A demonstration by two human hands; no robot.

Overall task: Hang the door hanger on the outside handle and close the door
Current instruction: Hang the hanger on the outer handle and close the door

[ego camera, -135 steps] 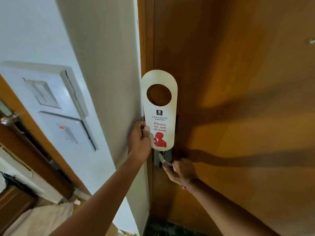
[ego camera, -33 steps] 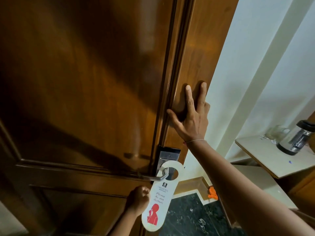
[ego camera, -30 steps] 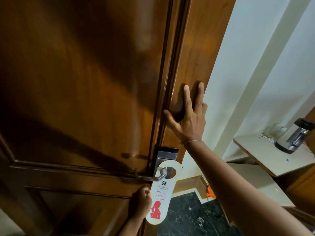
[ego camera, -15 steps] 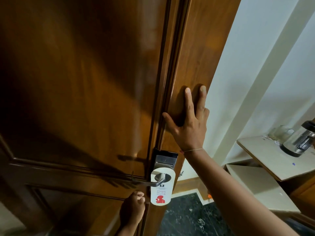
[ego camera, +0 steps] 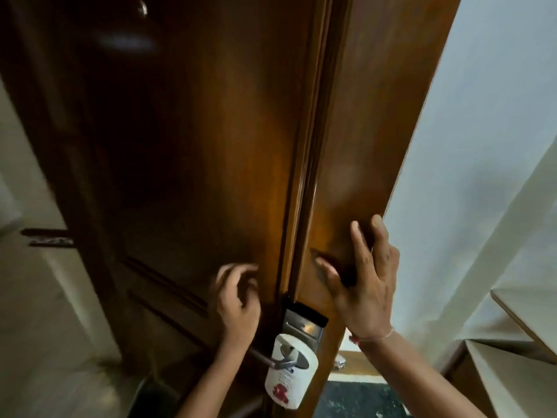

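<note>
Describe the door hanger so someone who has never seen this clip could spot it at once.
Start at the dark wooden door and follow its right edge down to the metal lock plate. Just below, the door hanger hangs on the lever handle. It is the only white card there, rounded, with a red figure printed near its bottom.

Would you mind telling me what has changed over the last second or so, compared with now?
The left hand has let go of the door hanger and risen, open, in front of the door. The hanger still hangs on the handle, and the right hand still presses flat on the door's edge.
</note>
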